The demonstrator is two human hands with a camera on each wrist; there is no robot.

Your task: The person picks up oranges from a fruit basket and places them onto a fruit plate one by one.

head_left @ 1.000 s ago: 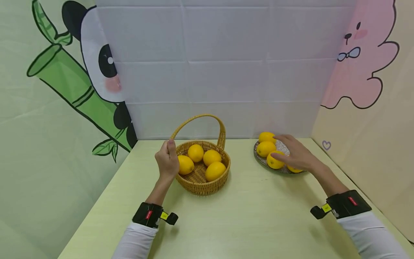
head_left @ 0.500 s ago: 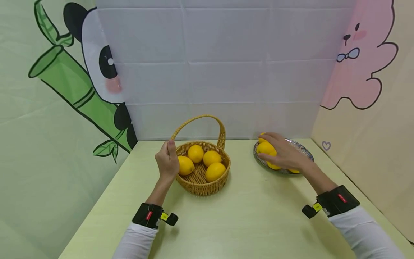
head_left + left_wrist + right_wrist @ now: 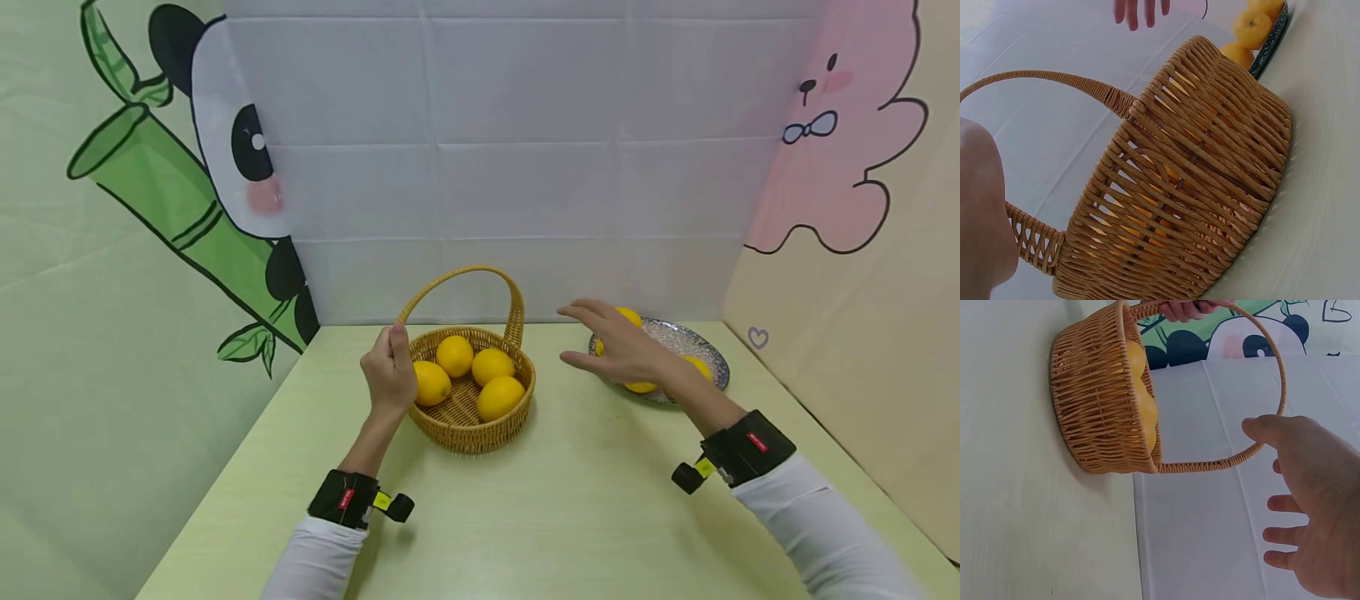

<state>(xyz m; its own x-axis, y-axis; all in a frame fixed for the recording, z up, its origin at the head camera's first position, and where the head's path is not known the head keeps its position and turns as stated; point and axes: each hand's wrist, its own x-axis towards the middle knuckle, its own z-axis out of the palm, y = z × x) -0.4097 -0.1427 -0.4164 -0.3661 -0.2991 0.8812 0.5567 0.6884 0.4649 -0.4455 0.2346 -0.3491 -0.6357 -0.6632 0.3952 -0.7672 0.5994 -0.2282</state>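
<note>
A woven wicker basket (image 3: 468, 437) stands on the table, its tall handle (image 3: 514, 312) arching over several yellow lemons (image 3: 500, 398). My left hand (image 3: 390, 371) grips the left side of that handle. The basket's outer weave (image 3: 1179, 181) fills much of the left wrist view. My right hand (image 3: 626, 346) is in the air just left of the plate's middle, fingers spread, thumb apart and nothing held. Behind it, a patterned plate (image 3: 686, 337) carries more lemons (image 3: 699, 367), partly hidden by the hand and wrist. In the right wrist view the right hand (image 3: 1329, 506) shows empty.
The pale table (image 3: 510, 517) extends in front of the basket and plate. A white cloth backdrop (image 3: 525, 183) rises close behind them. Side panels carry a panda with bamboo (image 3: 165, 192) on the left and a pink bear (image 3: 832, 167) on the right.
My right hand has moved left across the plate from over the lemons toward the basket, its fingers spread. The left hand and the basket have stayed in place.
</note>
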